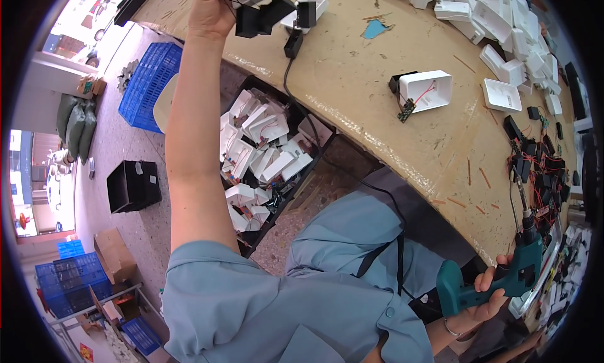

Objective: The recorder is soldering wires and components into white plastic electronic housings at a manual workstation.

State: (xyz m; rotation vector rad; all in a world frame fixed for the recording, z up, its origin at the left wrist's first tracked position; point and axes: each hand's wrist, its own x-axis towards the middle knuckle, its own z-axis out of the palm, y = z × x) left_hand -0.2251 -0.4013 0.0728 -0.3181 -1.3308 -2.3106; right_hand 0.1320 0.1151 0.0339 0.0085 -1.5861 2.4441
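Observation:
My left arm stretches up to the far left of the table, where my left hand [211,12] is cut off by the top edge. Its fingers look curled beside a cluster of black box-shaped parts [257,18] with thin wires; what they grip is hidden. A white plastic case [313,4] lies just right of that cluster. Low on the right, my right hand [487,297] is wrapped round the handle of a teal soldering gun [519,268], its thin tip pointing up and away. Another white case [434,89] with red wires and a small circuit board [408,110] rests mid-table.
White cases [497,17] are heaped at the back right. Black wired parts [544,168] pile up near the gun's tip. Under the table edge stands a black crate [270,218] of white cases. A black cable [333,165] hangs across it. Blue baskets [150,86] stand on the floor.

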